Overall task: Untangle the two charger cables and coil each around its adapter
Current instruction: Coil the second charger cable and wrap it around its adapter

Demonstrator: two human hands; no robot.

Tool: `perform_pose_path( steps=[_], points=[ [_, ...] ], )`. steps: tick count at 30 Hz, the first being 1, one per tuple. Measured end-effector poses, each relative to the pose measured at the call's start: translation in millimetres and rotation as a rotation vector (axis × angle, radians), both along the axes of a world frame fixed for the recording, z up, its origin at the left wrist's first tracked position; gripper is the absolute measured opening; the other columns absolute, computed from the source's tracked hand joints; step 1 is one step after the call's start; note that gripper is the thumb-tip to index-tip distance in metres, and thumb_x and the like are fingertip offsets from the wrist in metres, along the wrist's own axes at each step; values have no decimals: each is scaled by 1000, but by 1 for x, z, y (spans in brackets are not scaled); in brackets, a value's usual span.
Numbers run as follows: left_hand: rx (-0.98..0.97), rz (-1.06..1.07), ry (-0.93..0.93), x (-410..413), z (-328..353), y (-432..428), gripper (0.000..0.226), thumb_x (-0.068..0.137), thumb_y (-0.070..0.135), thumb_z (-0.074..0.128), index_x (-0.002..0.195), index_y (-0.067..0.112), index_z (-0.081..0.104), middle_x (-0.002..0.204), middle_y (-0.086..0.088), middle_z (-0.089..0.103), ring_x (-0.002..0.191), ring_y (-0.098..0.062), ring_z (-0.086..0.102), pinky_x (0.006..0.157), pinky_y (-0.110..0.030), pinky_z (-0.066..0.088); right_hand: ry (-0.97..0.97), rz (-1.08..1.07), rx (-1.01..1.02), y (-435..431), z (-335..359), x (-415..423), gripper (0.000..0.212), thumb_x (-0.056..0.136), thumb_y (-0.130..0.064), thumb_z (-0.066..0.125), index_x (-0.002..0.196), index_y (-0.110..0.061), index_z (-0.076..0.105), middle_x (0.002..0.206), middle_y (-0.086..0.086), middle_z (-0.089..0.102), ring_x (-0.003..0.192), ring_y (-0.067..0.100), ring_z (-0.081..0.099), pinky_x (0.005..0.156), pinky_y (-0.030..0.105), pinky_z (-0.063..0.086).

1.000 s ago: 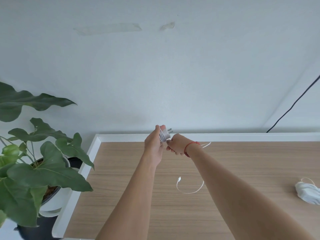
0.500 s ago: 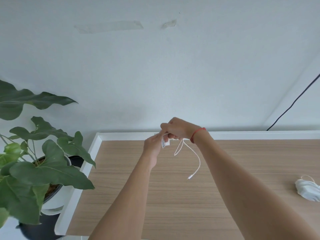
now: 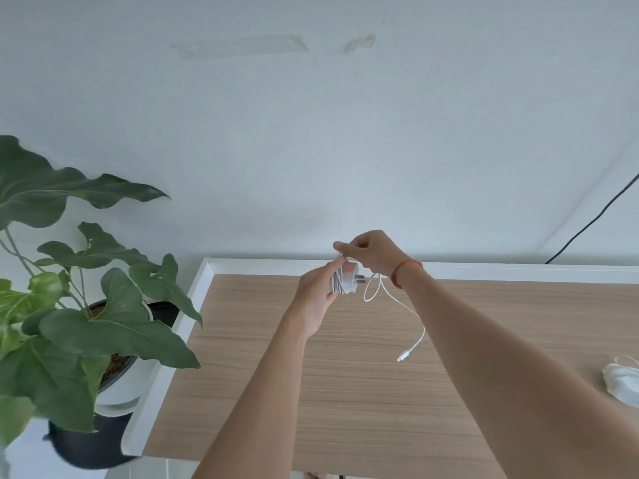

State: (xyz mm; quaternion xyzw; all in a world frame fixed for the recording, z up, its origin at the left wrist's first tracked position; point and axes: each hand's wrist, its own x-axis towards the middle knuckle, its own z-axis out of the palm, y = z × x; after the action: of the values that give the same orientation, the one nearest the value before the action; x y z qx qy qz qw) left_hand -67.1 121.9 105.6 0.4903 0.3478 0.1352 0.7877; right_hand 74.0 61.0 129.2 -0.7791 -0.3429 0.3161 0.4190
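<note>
White plug-in charger adapter (image 3: 346, 279) with two metal prongs pointing right, held above the far edge of a light wood-grain table with a white raised rim (image 3: 193, 305). Left hand (image 3: 316, 293) clasped around the adapter body, several turns of thin white charger cable (image 3: 403, 307) already wound across it. Right hand (image 3: 371, 254), red string bracelet (image 3: 406, 271) at the wrist, pinching the cable just above the adapter. Loose remainder of the cable looping down beneath the right wrist, trailing toward the near side, connector tip (image 3: 401, 357) close to the tabletop, contact impossible to judge. Second white charger bundle (image 3: 622, 383), cable coiled on it, lying at the table's right edge, well apart. Large-leafed green plant in a white pot (image 3: 86, 323) beside the table's left rim. Thin black wire (image 3: 594, 219) running down the pale wall at right.
</note>
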Motion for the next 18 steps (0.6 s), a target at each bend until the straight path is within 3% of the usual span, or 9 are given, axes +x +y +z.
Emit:
perform_pose_path(
  steps=[3, 9, 12, 15, 18],
  points=[
    [-17, -22, -33, 1, 6, 1, 27, 96, 32, 57, 102, 14, 75, 113, -3, 72, 114, -16, 63, 106, -33, 43, 103, -166, 54, 0, -12, -5, 55, 87, -49, 63, 51, -19, 34, 56, 3, 38, 43, 14, 27, 47, 23, 26],
    [-133, 8, -99, 5, 17, 2, 28, 96, 30, 57, 90, 10, 77, 97, -7, 73, 96, -22, 65, 102, -37, 47, 401, -339, 122, -7, -30, -12, 53, 90, -45, 61, 55, -20, 31, 47, -4, 30, 40, 13, 26, 43, 22, 23],
    [-199, 40, -130, 6, 14, 0, 27, 95, 30, 59, 92, 9, 75, 95, -9, 70, 94, -23, 65, 96, -37, 50, 360, -387, 136, -3, -36, -18, 53, 96, -42, 53, 54, -16, 35, 44, -3, 31, 38, 13, 27, 42, 22, 24],
    [-239, 124, -171, 11, 9, -4, 27, 97, 31, 57, 97, 9, 72, 105, -10, 68, 100, -24, 63, 93, -34, 50, 237, -422, 87, 2, -48, -27, 52, 101, -39, 40, 57, -12, 43, 52, 2, 38, 50, 18, 34, 54, 31, 31],
    [-257, 222, -220, 19, 7, -7, 28, 99, 33, 52, 103, 10, 68, 106, -9, 68, 98, -23, 64, 90, -32, 51, 262, -394, 58, 0, -61, -40, 48, 101, -37, 32, 64, -11, 51, 60, 4, 46, 51, 18, 37, 53, 30, 31]
  ],
)
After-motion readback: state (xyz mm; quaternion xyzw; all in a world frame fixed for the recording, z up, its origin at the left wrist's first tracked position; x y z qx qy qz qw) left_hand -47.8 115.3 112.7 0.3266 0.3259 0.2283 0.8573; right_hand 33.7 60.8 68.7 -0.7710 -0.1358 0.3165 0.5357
